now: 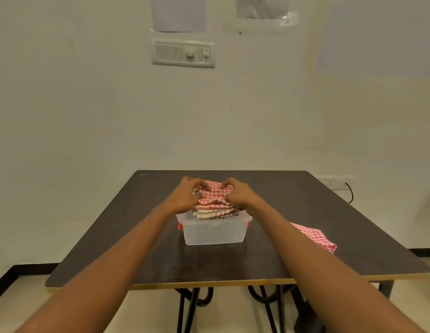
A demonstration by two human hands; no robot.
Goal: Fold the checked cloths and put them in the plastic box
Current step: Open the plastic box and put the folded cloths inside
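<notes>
Frame centre: left hand (185, 195) and right hand (238, 194) clutch red checked cloth (215, 193), seating it atop overfull plastic box (214, 233).

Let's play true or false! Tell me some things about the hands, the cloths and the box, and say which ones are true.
1. Both hands, left hand and right hand, are on the cloth pile in the box. True.
2. The pile stays below the box's rim. False: it rises above the rim.
3. Another checked cloth lies on the table, to the right of the box. True.
4. The box is blue and solid. False: it is clear plastic with a red clip.
5. The cloths are green. False: the top ones are red and white.
</notes>
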